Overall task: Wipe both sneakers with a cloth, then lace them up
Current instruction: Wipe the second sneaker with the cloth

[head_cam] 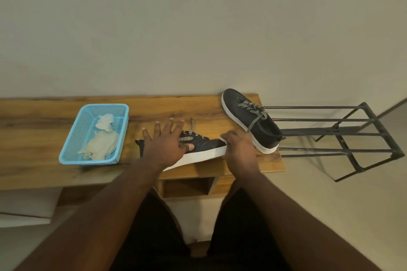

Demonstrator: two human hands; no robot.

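Observation:
A black sneaker with a white sole (204, 149) lies on the wooden table near its front edge, toe pointing right, its black-and-white lace trailing toward the wall. My left hand (165, 141) rests over its laced middle with the fingers spread and the thumb on the upper. My right hand (239, 146) grips the toe end. The second black sneaker (248, 116) stands at the table's right end, laced, toe toward the wall. A pale crumpled cloth (101, 141) lies in the blue basket (72, 136).
The wooden table (44, 121) runs along a plain wall and ends just right of the sneakers. A black metal rack (343, 132) stands beyond that end. A small open cubby (187, 187) sits under the tabletop.

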